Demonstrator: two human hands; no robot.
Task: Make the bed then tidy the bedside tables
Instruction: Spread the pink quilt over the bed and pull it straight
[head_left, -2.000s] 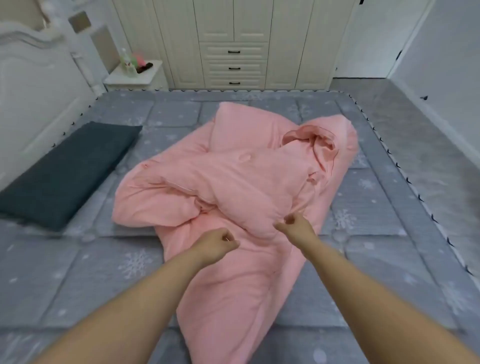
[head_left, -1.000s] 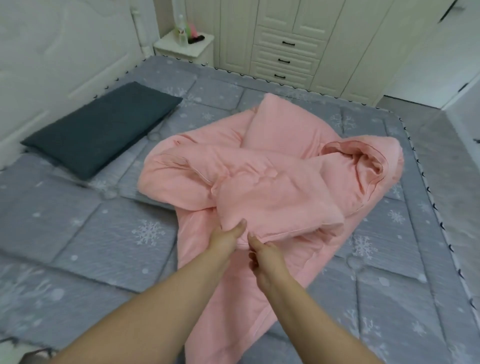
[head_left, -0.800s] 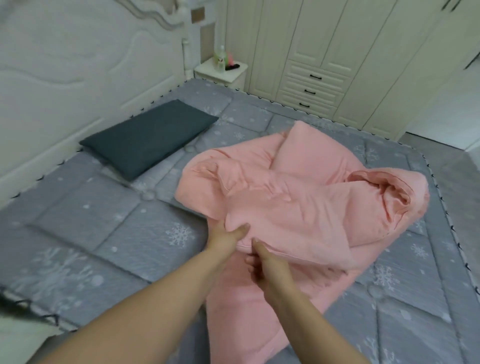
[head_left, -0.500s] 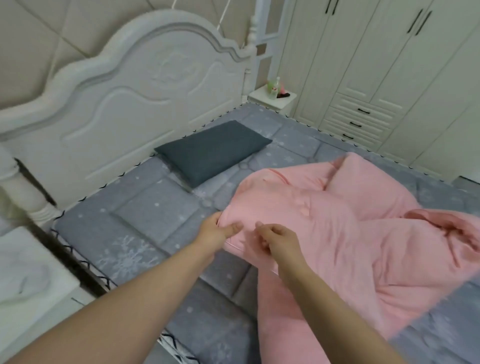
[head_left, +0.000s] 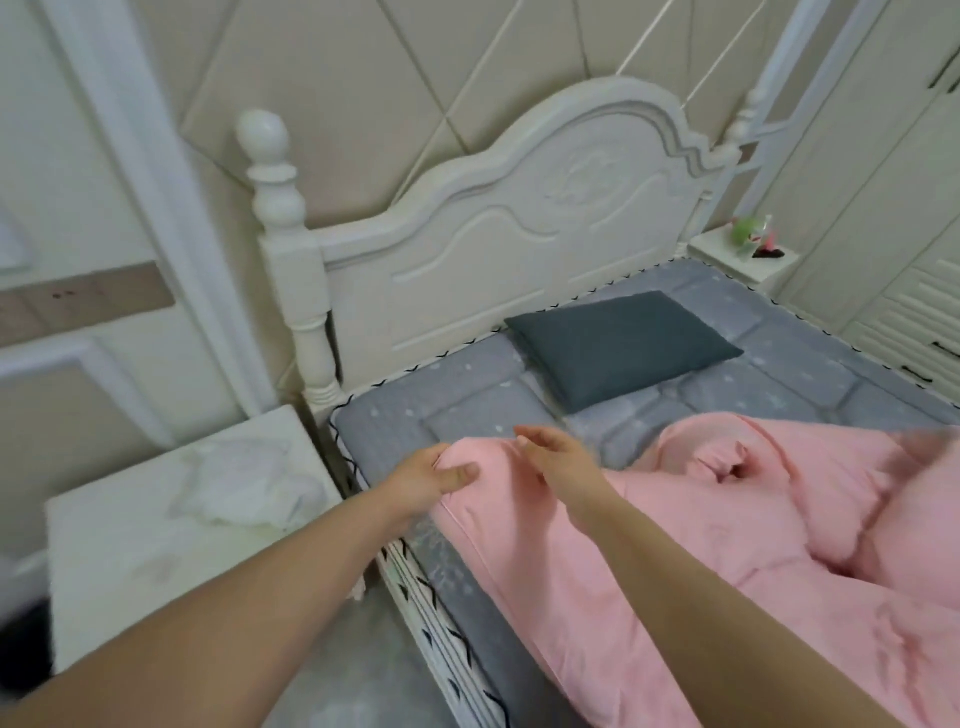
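A crumpled pink quilt (head_left: 675, 530) lies across the grey snowflake mattress (head_left: 467, 400). My left hand (head_left: 426, 475) grips the quilt's near corner, thumb on top, close to the mattress's near head corner. My right hand (head_left: 561, 457) hovers just right of that corner with fingers straight, holding nothing. A dark grey pillow (head_left: 623, 345) lies flat below the white headboard (head_left: 519, 249). The near white bedside table (head_left: 171, 535) carries a crumpled white cloth (head_left: 244, 483). The far bedside table (head_left: 737, 257) holds a green bottle and small items.
A white bedpost (head_left: 291, 260) stands between the near table and the mattress. Cream wardrobe drawers (head_left: 914, 332) line the far right wall. Grey floor (head_left: 363, 649) shows between the near table and the bed's side edge.
Both hands carried the quilt's corner from mid-bed towards the near head corner as the view swung left. My right hand has let go of the quilt and opened.
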